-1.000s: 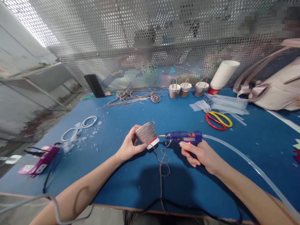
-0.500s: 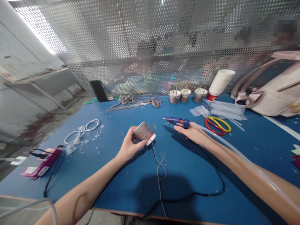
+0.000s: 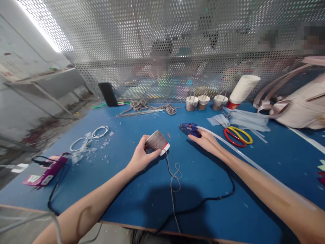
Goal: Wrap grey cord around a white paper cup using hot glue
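Observation:
A paper cup [image 3: 156, 140] wrapped in grey-brown cord lies tilted in my left hand [image 3: 142, 154], its red and white end pointing to the lower right. My fingers are closed round its side. From that end a loose length of grey cord [image 3: 173, 196] curls down the table toward the front edge. To the right, my right hand [image 3: 204, 140] grips a blue hot glue gun [image 3: 189, 128] by its handle. Its nozzle points left, apart from the cup. A long clear glue stick [image 3: 228, 145] runs out of its back, along my forearm.
Several small cord-wrapped cups [image 3: 191, 103] and a stack of paper cups [image 3: 243, 91] stand at the back. Scissors [image 3: 237, 136] lie near glue sticks [image 3: 250, 120]. Grey cord [image 3: 139, 105] and a phone [image 3: 108, 94] are further left. A purple power strip [image 3: 50, 171] and black cable [image 3: 210, 200] lie nearer.
The glue gun in my right hand has turned, its handle and body now seen from a different side, and has dropped closer to the table. My left hand still holds the cup in nearly the same place.

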A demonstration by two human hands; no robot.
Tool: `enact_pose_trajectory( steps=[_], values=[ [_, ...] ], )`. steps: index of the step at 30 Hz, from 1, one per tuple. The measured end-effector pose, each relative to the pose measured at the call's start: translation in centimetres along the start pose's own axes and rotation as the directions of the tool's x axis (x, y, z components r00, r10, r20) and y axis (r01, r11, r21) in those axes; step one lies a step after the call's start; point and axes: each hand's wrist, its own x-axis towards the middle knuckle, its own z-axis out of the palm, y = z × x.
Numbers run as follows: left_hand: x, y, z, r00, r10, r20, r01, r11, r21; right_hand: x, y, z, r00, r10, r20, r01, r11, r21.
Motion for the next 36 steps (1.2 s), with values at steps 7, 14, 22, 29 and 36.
enact_pose_trajectory(
  steps=[7,14,22,29,36],
  values=[
    [-0.3,0.2,0.4,1.0,0.018,-0.007,-0.018,0.999,-0.038,-6.0,2.0,-3.7,0.979,0.091,-0.183,-0.102,0.993,-0.052],
    [-1.3,0.4,1.3,0.983,0.174,0.061,-0.177,0.983,0.042,-11.2,-4.4,-3.4,0.997,0.078,0.027,-0.08,0.847,0.525],
    [-2.3,1.0,1.0,0.907,0.421,0.022,-0.403,0.851,0.336,-9.0,-10.2,1.0,0.794,0.083,0.602,-0.605,0.014,0.796],
    [-2.6,1.9,0.8,0.954,0.291,0.066,-0.286,0.828,0.483,-9.2,-9.5,1.0,0.789,0.109,0.604,-0.612,0.219,0.76],
    [-2.9,3.2,1.2,0.988,-0.078,0.132,0.02,0.92,0.392,-9.4,-8.3,0.6,0.983,-0.109,0.151,0.015,0.854,0.521]
  ],
)
